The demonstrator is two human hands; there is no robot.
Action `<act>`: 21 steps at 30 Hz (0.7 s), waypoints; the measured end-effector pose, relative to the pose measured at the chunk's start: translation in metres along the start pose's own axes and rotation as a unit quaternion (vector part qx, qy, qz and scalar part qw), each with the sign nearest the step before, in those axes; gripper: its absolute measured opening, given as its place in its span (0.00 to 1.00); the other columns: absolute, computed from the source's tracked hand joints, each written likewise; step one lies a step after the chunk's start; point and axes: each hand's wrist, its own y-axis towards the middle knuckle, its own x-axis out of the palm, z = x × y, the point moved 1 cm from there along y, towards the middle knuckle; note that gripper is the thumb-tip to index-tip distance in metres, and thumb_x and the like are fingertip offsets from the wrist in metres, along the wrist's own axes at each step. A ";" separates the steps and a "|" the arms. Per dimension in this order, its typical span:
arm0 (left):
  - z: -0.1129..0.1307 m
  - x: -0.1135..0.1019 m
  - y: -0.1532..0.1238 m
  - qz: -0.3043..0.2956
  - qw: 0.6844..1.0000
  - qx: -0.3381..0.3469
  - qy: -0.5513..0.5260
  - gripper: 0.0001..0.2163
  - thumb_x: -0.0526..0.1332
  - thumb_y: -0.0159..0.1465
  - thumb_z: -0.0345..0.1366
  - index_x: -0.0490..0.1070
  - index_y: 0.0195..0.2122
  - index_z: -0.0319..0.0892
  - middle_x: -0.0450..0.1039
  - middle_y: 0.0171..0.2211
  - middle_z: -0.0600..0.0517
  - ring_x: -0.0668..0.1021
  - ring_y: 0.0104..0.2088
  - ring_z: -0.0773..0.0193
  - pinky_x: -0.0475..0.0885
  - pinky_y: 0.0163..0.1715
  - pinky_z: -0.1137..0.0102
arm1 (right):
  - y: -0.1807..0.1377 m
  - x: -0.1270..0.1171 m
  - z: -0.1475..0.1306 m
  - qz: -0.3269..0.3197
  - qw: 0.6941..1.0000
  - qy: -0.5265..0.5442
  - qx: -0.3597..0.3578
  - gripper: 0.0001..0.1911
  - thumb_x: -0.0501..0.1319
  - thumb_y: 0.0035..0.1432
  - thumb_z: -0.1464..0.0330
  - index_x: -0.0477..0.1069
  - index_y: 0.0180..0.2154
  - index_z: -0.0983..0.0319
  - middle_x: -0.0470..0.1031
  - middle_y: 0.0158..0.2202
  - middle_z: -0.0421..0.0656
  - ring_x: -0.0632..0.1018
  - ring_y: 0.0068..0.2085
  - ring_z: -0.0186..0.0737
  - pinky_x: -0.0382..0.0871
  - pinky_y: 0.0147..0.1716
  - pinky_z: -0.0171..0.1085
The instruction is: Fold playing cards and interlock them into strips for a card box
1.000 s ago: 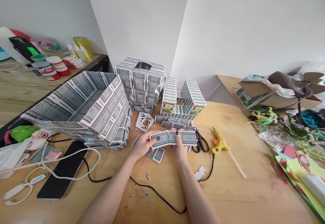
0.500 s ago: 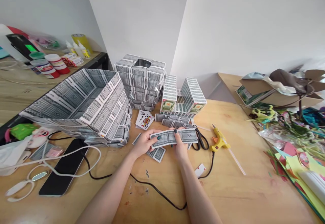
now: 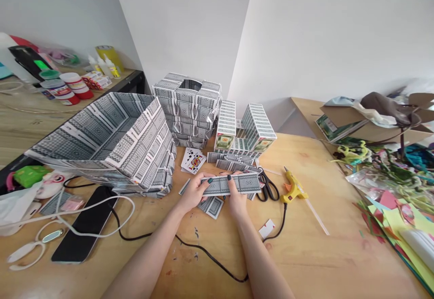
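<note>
A strip of playing cards, grey-patterned backs up, is stretched between my hands above the table. My left hand pinches its left end, thumb on top. Nearer the middle, my right hand grips it with the thumb pressed on the face; the fingers beneath are mostly hidden. More joined cards lie on the table under the strip. Behind it rests a stack of folded card strips. Face-up cards lie just beyond my left hand. Black-handled scissors sit right of the strip.
A large card-covered box stands at left, another behind it. Stacked card packs are at the back. A yellow glue gun, its black cord and a phone lie on the table. Craft scraps crowd the right.
My hands and the card strip have shifted slightly left, and my right thumb has slid a little left along with it. The joined cards underneath have moved slightly right.
</note>
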 end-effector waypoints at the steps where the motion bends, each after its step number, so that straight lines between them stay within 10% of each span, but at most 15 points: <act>1: 0.001 0.000 0.000 0.004 1.000 -0.004 -0.005 0.15 0.56 0.57 0.41 0.64 0.43 0.40 0.58 0.18 0.61 0.58 0.11 0.78 0.52 0.10 0.80 | 0.000 0.001 -0.001 -0.004 1.000 -0.005 -0.007 0.08 0.62 0.48 0.65 0.64 0.31 0.57 0.75 0.32 0.38 0.75 0.36 0.40 0.68 0.39 0.41; 21: 0.001 0.005 -0.001 -0.006 1.000 -0.007 -0.019 0.15 0.57 0.56 0.43 0.62 0.40 0.41 0.57 0.17 0.62 0.58 0.11 0.77 0.52 0.10 0.80 | -0.004 0.006 0.000 -0.036 0.996 -0.068 -0.046 0.02 0.59 0.53 0.67 0.65 0.32 0.57 0.74 0.33 0.39 0.73 0.36 0.39 0.65 0.42 0.40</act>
